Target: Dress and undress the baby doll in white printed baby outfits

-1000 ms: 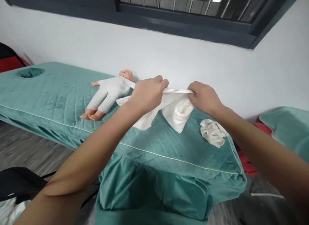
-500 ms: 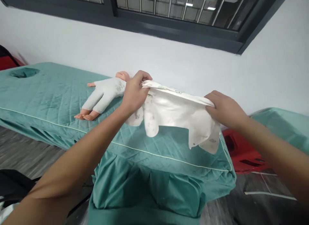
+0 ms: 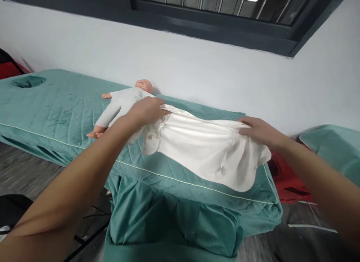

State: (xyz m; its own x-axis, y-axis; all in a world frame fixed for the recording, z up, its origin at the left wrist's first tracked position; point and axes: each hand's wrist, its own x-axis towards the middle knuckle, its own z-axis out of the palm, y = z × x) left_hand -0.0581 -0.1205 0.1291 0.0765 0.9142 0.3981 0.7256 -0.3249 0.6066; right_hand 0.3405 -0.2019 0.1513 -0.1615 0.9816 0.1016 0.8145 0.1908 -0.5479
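Observation:
Stretched between my two hands is a white baby garment [image 3: 205, 142] with small printed figures on its outer side and a snap near its left part. My left hand [image 3: 149, 110] is closed on its upper left edge, and my right hand [image 3: 257, 130] pinches its upper right edge. The cloth hangs down over the near end of the green bed, its lower edge close to the bed's front border. A baby doll [image 3: 123, 100] in a pale grey suit lies on its back just left of my left hand; my left forearm hides part of its legs.
The quilted green bed [image 3: 64, 108] has a face hole [image 3: 29, 81] at its far left. Behind it are a white wall [image 3: 197, 74] and a dark window frame [image 3: 213, 33]. A red plastic chair [image 3: 289, 179] and another green-covered surface [image 3: 334, 149] stand at right.
Both hands have come lower, spreading slightly wider. The garment has opened out, so a broad white panel now hangs where it was bunched. The doll stays put.

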